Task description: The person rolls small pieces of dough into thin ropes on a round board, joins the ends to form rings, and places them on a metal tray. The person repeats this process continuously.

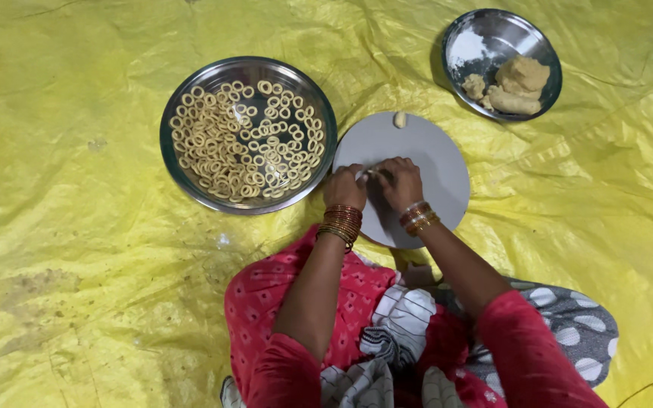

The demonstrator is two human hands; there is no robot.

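My left hand (345, 187) and my right hand (400, 182) meet over a round grey board (440, 162), fingertips pinched together on a small pale piece of dough (368, 174) that is mostly hidden between them. Both wrists wear red and gold bangles. A small ball of dough (400, 119) lies at the board's far edge. To the left, a large steel plate (183, 170) holds several small dough rings (243, 140).
A smaller steel plate (485, 38) at the upper right holds lumps of dough (519, 83) and some white flour. Everything rests on a wrinkled yellow plastic sheet (77, 227). My knees in red and patterned cloth are at the bottom.
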